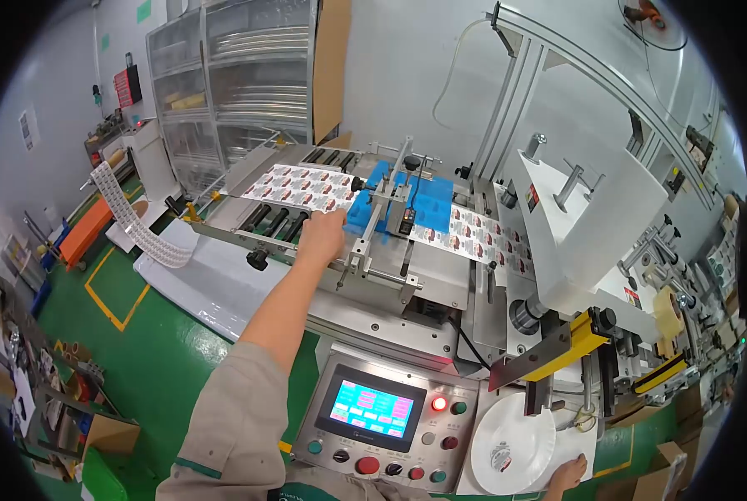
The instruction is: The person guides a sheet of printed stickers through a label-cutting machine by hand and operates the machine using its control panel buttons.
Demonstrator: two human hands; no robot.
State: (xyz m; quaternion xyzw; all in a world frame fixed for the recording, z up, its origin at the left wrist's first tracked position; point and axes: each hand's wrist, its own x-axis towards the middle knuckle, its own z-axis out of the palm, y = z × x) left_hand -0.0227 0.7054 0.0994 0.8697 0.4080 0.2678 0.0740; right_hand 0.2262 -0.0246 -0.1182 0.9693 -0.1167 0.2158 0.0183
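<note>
A strip of printed labels (pixel 302 188) runs across the machine bed and under a blue sheet (pixel 436 204). My left hand (pixel 323 235) reaches over the bed, its fingers curled down at the strip's near edge, just left of the blue sheet. What lies under those fingertips is hidden. Over the blue sheet stands a metal bracket with a small black sensor (pixel 407 220). At the lower right, my right hand (pixel 567 476) rests by the edge of a white board, beside a round white plate (pixel 519 426) with a label on it; its fingers look loosely extended.
A control panel with a lit touchscreen (pixel 372 409) and several buttons sits in front of me. A yellow-and-black arm (pixel 569 344) juts out at right. The label strip (pixel 131 221) hangs in a loop at left. Behind stands a wrapped rack (pixel 256 75).
</note>
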